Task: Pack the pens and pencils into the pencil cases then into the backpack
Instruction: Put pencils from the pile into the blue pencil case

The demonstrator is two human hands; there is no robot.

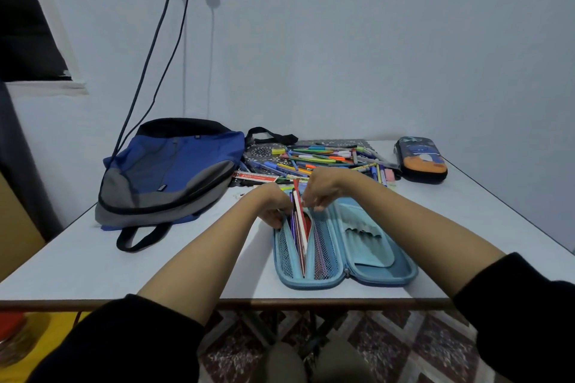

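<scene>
Partly done: left hand and right hand grip upright pens inside open light-blue hard-shell pencil case. Beyond fingertips, colourful loose pile remains unpacked.

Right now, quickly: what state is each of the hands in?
Left hand: curled, gripping the blue pencil case at its pocket edge.
Right hand: pinching the pens in that pocket.

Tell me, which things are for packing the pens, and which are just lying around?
For the job: open blue pencil case, dark pencil case, pens and pencils, backpack.
Just lying about: patterned mat, hanging cables.
</scene>
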